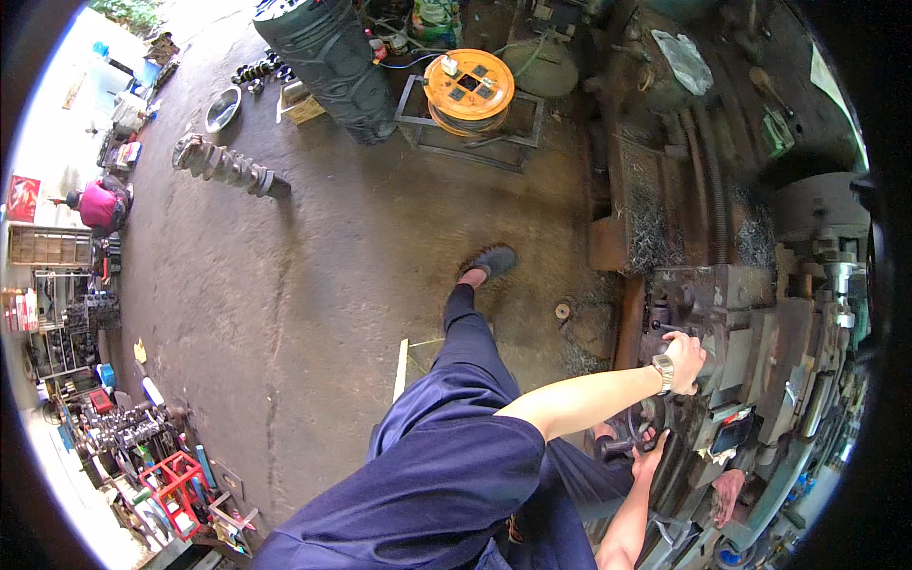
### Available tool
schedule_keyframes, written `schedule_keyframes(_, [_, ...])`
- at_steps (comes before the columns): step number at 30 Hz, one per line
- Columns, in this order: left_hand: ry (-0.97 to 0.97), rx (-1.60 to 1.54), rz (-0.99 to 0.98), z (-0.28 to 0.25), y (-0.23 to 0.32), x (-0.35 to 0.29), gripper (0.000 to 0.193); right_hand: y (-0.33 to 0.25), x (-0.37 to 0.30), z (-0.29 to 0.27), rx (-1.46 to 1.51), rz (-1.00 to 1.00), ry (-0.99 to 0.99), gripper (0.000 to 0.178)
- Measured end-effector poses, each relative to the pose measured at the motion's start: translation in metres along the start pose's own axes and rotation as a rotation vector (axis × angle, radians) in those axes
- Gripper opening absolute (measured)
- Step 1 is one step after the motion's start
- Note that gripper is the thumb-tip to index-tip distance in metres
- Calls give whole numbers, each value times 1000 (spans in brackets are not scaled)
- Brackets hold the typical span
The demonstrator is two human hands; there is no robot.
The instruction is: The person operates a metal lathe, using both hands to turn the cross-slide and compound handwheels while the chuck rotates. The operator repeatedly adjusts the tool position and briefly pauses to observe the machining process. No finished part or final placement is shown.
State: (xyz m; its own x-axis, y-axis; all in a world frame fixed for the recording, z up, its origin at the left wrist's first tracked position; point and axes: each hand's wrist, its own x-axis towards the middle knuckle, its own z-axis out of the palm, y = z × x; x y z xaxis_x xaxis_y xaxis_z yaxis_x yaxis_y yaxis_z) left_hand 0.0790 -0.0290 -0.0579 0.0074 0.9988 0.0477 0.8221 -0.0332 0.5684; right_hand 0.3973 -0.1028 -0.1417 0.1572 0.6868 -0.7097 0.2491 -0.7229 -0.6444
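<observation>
A large metal lathe (708,294) with a dark, oily carriage stands along my right side. My left hand (682,361), with a metal-band watch (664,373) at the wrist, reaches across and curls over a part on top of the carriage. The palm and fingers hide what it grips. Lower down, my right hand (649,458) holds the rim of a dark round handwheel (646,423) on the carriage's front. Beside the hands, a black phone-like device (731,432) rests on a cloth on the machine.
Curled metal shavings (655,233) lie in the lathe bed. Ahead are an orange cable reel (469,90) on a metal frame and a tall dark cylinder (332,66). A crankshaft-like part (228,166) stands on the floor. Tools and a red rack (176,489) crowd the left; a person (103,204) is beyond.
</observation>
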Motion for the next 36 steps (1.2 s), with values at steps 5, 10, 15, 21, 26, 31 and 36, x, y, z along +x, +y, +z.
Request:
schedule_keyframes(5, [-42, -5, 10, -10, -1, -1, 78, 0, -1, -1, 22, 26, 60, 82])
schedule_keyframes(10, [-116, -97, 27, -40, -8, -8, 74, 8, 5, -1, 75, 18, 105, 61])
schedule_keyframes(15, [-103, -152, 133, -60, -14, -11, 67, 18, 1, 3, 138, -31, 143, 59])
schedule_keyframes(21, [-241, 76, 124, -67, -4, -6, 75, 11, -16, 11, 40, -42, 110, 53])
schedule_keyframes(26, [-292, 100, 112, -69, -3, -4, 75, 3, -16, 13, 9, 4, 89, 52])
schedule_keyframes(31, [-345, 138, 105, -72, -1, -3, 77, 8, -13, 17, 43, -72, 220, 56])
schedule_keyframes(36, [-346, 130, 102, -72, 1, -3, 75, 14, -11, 14, 43, -96, 172, 60])
